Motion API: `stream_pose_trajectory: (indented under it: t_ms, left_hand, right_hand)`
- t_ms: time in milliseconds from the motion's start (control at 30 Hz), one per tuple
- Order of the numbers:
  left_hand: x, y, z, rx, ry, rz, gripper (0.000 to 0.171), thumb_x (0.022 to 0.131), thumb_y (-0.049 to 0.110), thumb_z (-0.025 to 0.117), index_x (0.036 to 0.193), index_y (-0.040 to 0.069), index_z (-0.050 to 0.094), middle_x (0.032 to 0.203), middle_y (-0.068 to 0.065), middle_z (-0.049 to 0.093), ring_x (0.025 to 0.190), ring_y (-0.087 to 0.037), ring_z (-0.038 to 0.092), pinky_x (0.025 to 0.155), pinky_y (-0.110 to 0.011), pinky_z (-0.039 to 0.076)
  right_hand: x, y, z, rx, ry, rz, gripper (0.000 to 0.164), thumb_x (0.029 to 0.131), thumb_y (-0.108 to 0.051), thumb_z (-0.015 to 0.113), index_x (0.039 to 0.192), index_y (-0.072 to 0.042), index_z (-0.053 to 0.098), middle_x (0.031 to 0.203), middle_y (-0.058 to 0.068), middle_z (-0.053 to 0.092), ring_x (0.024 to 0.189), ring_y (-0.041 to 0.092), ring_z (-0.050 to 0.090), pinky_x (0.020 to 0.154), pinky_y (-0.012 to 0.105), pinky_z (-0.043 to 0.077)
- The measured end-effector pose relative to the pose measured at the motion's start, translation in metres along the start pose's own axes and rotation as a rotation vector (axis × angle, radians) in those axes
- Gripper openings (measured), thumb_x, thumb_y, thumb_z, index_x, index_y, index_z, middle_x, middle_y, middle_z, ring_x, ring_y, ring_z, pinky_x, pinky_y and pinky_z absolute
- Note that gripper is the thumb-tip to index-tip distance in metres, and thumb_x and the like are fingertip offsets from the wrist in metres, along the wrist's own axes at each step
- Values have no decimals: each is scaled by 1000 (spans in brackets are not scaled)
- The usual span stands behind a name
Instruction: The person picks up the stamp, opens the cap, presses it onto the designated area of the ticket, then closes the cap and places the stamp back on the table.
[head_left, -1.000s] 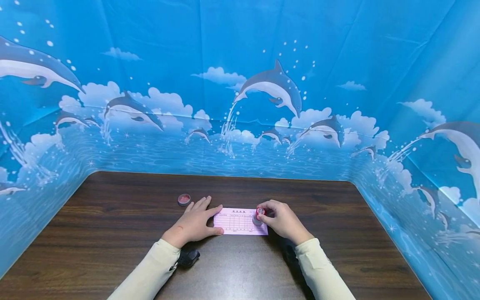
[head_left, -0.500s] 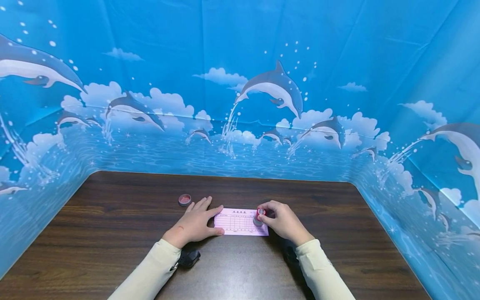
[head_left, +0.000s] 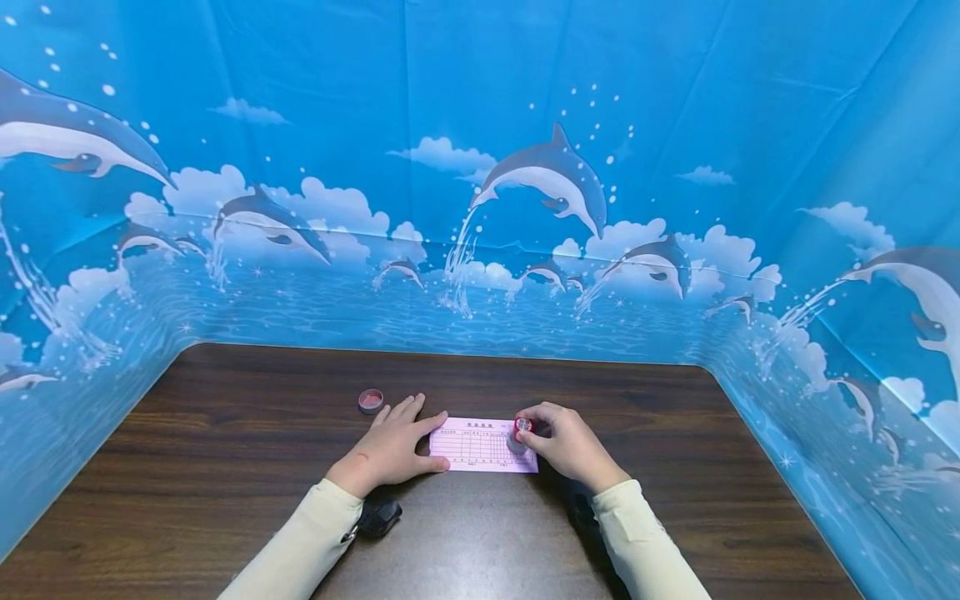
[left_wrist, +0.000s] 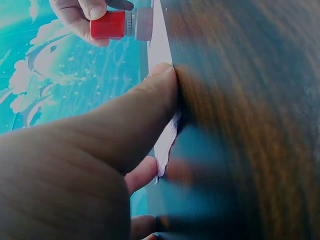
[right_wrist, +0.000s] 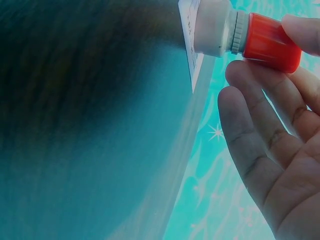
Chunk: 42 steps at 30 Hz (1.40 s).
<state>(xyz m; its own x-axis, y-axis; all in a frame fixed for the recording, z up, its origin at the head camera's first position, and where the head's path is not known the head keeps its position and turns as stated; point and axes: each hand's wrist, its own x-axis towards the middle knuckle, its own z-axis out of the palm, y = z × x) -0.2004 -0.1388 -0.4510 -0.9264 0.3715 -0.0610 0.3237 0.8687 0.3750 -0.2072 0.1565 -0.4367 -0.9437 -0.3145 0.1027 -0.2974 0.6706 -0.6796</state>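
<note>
A pink printed form (head_left: 472,446) lies flat on the dark wooden table (head_left: 255,417). My left hand (head_left: 390,443) rests at its left end, thumb and index finger touching the paper and the other fingers spread on the wood. With thumb and fingertips my right hand (head_left: 567,440) pinches the red top of a self-inking stamp (head_left: 523,426). The stamp stands upright on the right part of the form. Its red handle (right_wrist: 272,42) and grey base (right_wrist: 212,27) show in the right wrist view, the base right at the paper. In the left wrist view the red handle (left_wrist: 107,25) also shows.
A small round cap (head_left: 370,401) with a reddish inside lies beyond my left fingertips. Blue dolphin-print sheeting (head_left: 480,208) rises along the table's back and sides. A black wrist device (head_left: 378,517) sits under my left wrist.
</note>
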Motion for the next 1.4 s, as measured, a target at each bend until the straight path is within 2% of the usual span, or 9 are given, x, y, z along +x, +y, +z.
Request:
stream_pose_trajectory:
  t_ms: [567,1033,1400]
  left_hand:
    - [2,3,0,12,5,-1,79,88,56,77,153,18,53,166,-24,30,155,-42,25,122,-65,17]
    - [1,1,-1,11,-2,-5,79,89,55,76,154,18,52,166,-24,28,155,-42,23,123,-65,15]
    - [1,1,0,12,0,-5,79,88,55,77,154,18,53,166,-24,30,155,-42,23,122,-66,15]
  right_hand:
    - [0,2,0,2,15,4,18,91,-12,81,108,-11,78,99,-3,70,86,12,66,82,35,61]
    - [1,0,1,-63,32,-46,16,91,-14,81,106,-14,78,94,-9,67,83,10,60,78,31,55]
    - [1,-2,2,-117,34,-18,16,91,-18,81,107,-17,78,94,-10,67,81,13,57,74,32,51]
